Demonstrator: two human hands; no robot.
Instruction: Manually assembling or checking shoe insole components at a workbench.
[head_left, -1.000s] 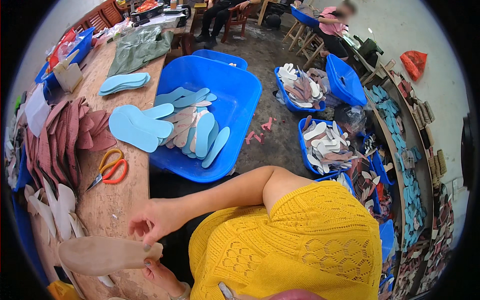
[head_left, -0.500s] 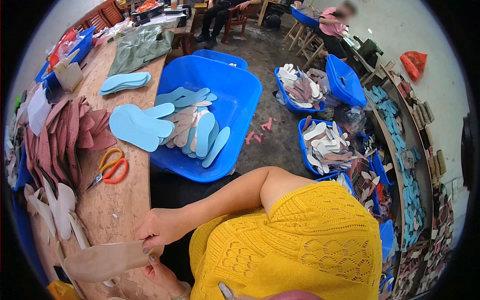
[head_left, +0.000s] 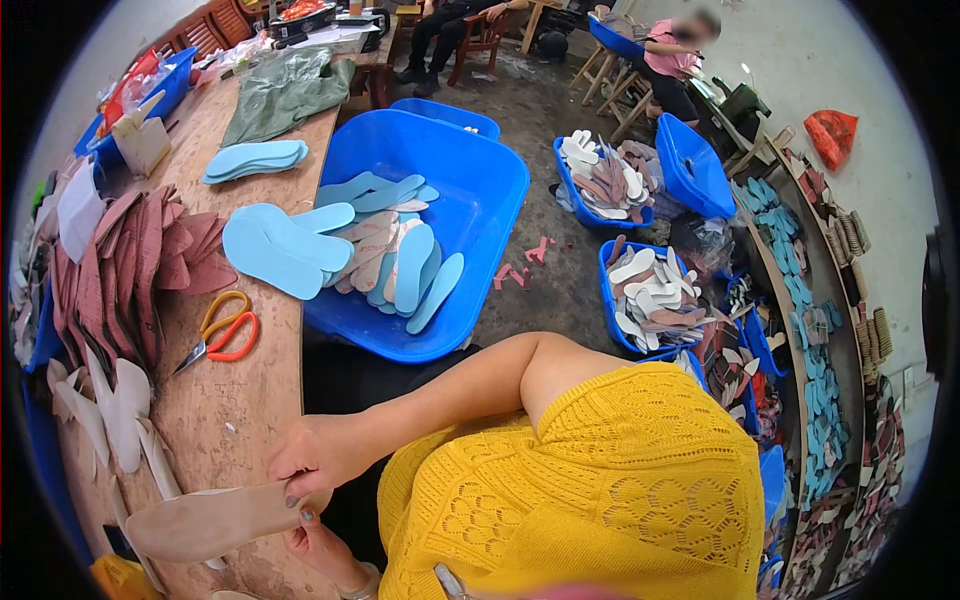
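Observation:
A beige insole (head_left: pixel 205 522) stretches out over the near edge of the wooden table, its broad end pointing left. My right hand (head_left: pixel 322 458) is closed round its narrow end, thumb and fingers pinching the edge. Just below, my left hand (head_left: pixel 328 552) pinches the same end, its thumb next to the right thumb. The palm sides of both hands are partly hidden. Several pale insole pieces (head_left: pixel 125 410) lie to the left of the held one. Scissors (head_left: pixel 218 335) with one orange and one red handle rest on the table beyond my right hand.
On the wooden table (head_left: pixel 235 440) are a fanned pile of dark pink insoles (head_left: pixel 130 270) and light blue insoles (head_left: pixel 285 245). A large blue tub (head_left: pixel 480 200) of insoles adjoins its edge. More filled tubs and a shelf (head_left: pixel 770 270) stand right. Two people sit farther back.
The whole view has shifted slightly. Both hands keep their grip on the beige insole, with hardly any visible movement.

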